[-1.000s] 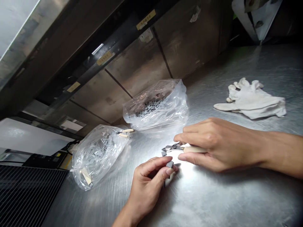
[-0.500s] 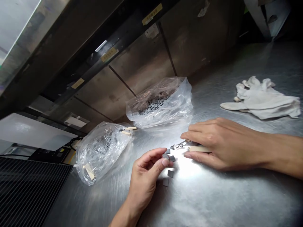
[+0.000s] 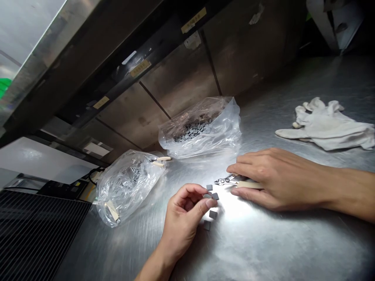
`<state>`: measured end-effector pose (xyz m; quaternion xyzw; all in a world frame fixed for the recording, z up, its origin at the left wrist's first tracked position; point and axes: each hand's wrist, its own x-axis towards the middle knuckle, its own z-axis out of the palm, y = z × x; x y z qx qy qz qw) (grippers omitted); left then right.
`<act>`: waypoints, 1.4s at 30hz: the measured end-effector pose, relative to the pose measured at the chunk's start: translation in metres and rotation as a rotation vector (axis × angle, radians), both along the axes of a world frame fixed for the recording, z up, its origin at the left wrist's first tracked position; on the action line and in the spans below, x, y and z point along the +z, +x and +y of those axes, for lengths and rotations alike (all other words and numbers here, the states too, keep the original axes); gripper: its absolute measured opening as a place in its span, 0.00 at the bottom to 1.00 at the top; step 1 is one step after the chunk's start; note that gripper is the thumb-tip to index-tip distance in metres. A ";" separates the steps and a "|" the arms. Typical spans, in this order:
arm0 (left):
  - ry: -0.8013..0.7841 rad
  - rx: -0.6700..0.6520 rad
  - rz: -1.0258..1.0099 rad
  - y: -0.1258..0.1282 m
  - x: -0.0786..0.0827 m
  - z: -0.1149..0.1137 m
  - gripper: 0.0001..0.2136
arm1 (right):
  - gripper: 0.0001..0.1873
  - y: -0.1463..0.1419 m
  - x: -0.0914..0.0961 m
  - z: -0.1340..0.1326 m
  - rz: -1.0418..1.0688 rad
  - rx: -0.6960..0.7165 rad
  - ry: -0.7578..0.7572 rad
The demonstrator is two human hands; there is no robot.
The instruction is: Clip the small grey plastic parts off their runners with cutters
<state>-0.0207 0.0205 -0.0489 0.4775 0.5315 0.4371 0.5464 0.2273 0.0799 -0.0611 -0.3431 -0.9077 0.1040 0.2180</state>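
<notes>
1. Head view, left: your left hand [image 3: 183, 216] has its grip pinched, index finger and thumb, on a small grey tile [image 3: 208, 196]. The tile is partly hidden by those fingers, so you cannot tell its long axis.
2. Head view, right: your right hand [image 3: 272, 181] has its grip closed around the cream handles of the pliers [image 3: 241, 184]. Their long axis runs nearly across the picture, tips pointing left; you cannot tell whether the tips meet.
3. Head view, between your hands: the pinched tile sits left of the plier tips and slightly nearer you, near but not touching them. Just beyond your left fingertips is a loose tile [image 3: 209, 187]; another tile [image 3: 215, 196] shows beside your thumb, held or lying, you cannot tell which. Two more, an upper tile [image 3: 213, 214] and a lower tile [image 3: 207, 225], lie on the surface [image 3: 263, 246] nearer you. All are closer to your left hand.
4. Head view, around: a clear bag of tiles [image 3: 222, 134] stands beyond your hands, and white gloves [image 3: 331, 125] lie beyond your right wrist.
</notes>
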 end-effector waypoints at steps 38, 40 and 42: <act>-0.273 0.090 -0.500 -0.001 0.016 0.007 0.08 | 0.16 -0.011 -0.003 -0.011 0.189 0.037 0.230; -0.292 0.099 -0.498 0.000 0.017 0.006 0.08 | 0.17 -0.013 -0.002 -0.013 0.199 0.020 0.288; -0.310 0.080 -0.503 0.001 0.017 0.004 0.10 | 0.17 -0.016 -0.001 -0.015 0.200 0.002 0.324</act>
